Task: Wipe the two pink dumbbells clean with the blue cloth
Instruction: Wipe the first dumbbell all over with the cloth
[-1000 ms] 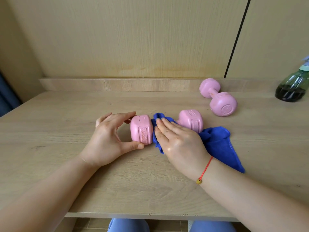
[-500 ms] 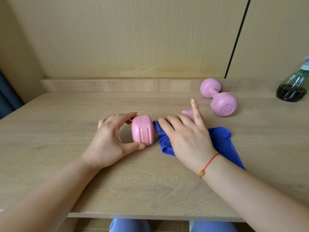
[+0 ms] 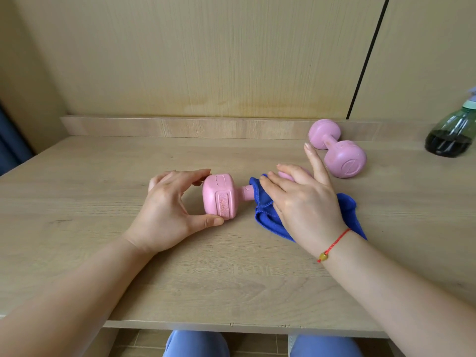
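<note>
Sliding right: right hand [image 3: 306, 202], fingers flat, presses blue cloth [image 3: 265, 215] onto right head of near dumbbell [image 3: 219, 195]; handle now uncovered. Left hand [image 3: 164, 212] still pinches left head. Far dumbbell [image 3: 340, 150] unmoved.

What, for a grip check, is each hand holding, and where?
Left hand grips the near dumbbell by its bare head; right hand presses the blue cloth flat.

Two pink dumbbells [image 3: 219, 199] [image 3: 340, 153]; one blue cloth [image 3: 266, 220]; one spray bottle [image 3: 449, 139].
</note>
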